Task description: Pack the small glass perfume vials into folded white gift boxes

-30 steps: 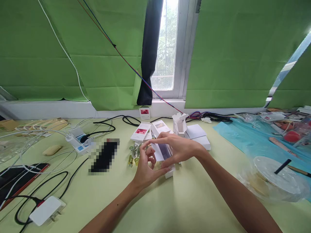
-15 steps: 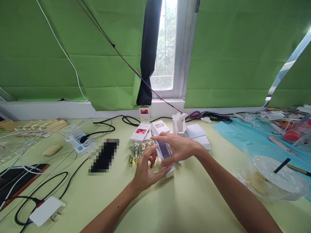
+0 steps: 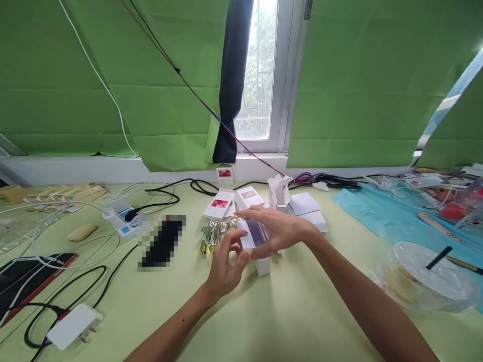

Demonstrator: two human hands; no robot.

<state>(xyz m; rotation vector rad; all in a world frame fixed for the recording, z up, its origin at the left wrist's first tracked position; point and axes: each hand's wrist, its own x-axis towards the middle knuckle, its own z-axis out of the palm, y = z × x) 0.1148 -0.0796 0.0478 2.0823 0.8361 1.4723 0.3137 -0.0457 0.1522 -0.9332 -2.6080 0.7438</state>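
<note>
A small white cardboard box (image 3: pixel 263 267) stands upright on the table with its top open and its pale inside showing. My right hand (image 3: pixel 279 231) reaches over it from the right, thumb at the near rim and fingers along the far rim, gripping it. At the box's left side, my left hand (image 3: pixel 225 264) has curled fingers and thumb at a raised white flap (image 3: pixel 246 240). Behind the left fingers lie several shiny clear-and-gold packets (image 3: pixel 216 234). The right hand covers part of the box opening.
White printed cards or boxes (image 3: pixel 218 205) lie behind the packets. Another open white box (image 3: pixel 279 193) stands beside stacked white boxes (image 3: pixel 311 216). A black blurred-out object (image 3: pixel 166 244), cables and a white adapter (image 3: pixel 75 326) lie left; a lidded bowl (image 3: pixel 430 266) sits right.
My left thumb has drawn back left from the near side of the box, and the left flap now shows more plainly. The right hand has barely moved.
</note>
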